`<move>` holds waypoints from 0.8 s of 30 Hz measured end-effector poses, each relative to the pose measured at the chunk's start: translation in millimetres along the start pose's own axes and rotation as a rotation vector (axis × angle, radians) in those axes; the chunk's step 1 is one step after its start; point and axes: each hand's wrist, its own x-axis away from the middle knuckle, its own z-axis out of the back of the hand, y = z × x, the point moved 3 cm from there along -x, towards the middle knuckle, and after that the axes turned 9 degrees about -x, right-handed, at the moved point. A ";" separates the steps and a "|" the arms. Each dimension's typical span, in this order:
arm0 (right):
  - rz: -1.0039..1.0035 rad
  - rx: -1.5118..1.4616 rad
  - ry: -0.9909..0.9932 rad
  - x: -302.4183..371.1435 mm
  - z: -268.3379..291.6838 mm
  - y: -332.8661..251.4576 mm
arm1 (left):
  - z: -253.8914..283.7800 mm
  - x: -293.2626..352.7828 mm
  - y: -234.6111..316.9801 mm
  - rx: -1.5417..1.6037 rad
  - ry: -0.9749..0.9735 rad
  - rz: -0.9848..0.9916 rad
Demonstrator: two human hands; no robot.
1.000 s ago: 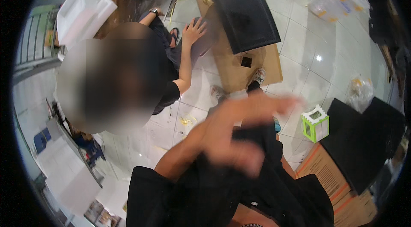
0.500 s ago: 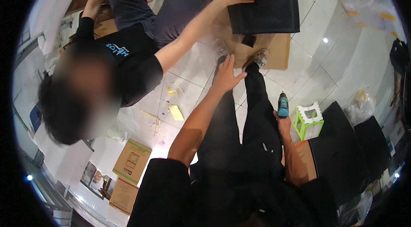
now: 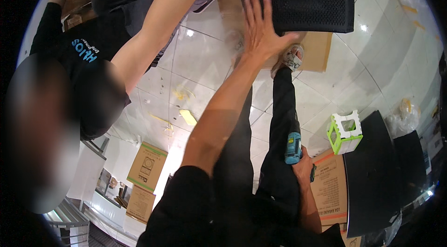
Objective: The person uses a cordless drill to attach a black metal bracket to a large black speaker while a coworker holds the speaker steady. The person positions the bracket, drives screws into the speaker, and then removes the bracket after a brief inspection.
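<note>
At far left, a co-worker (image 3: pixel 95 44) in a black shirt sits close beside you, one bare forearm (image 3: pixel 158 28) slanting to the upper edge. Lower down, a brown box (image 3: pixel 147 167) touches a second one just below it; to their right, a yellow slip (image 3: pixel 188 117) lies on the tiled floor (image 3: pixel 326 100). At centre, your left hand (image 3: pixel 260 32) reaches forward with fingers spread and thumb pointing right, gripping nothing; it overlaps the near left corner of the black speaker (image 3: pixel 307 0), though you cannot tell from this view whether they touch. The speaker lies at top centre, mesh face up, with cardboard (image 3: pixel 319 52) showing past its near edge. Right of centre, your right hand (image 3: pixel 303 167) is wrapped around the handle of a teal drill (image 3: pixel 293 147), which is beside your right leg (image 3: pixel 284 102) with its nose directed away from you. Farther right come an orange-striped box (image 3: pixel 328 186), a white-and-green stool (image 3: pixel 344 133), a large black panel (image 3: pixel 372 172) and a clear plastic bag (image 3: pixel 404 119).
</note>
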 end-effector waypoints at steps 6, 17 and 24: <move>0.059 -0.105 -0.013 -2.8 0.3 13.7 | -18.7 26.3 -87.2 0.224 -0.527 0.580; 0.102 -0.219 -0.046 -11.2 9.0 44.3 | -27.0 40.8 -43.5 0.524 -0.374 0.923; 0.134 -0.209 -0.042 -9.1 -4.1 24.0 | -0.1 35.8 -37.3 0.309 -0.426 0.984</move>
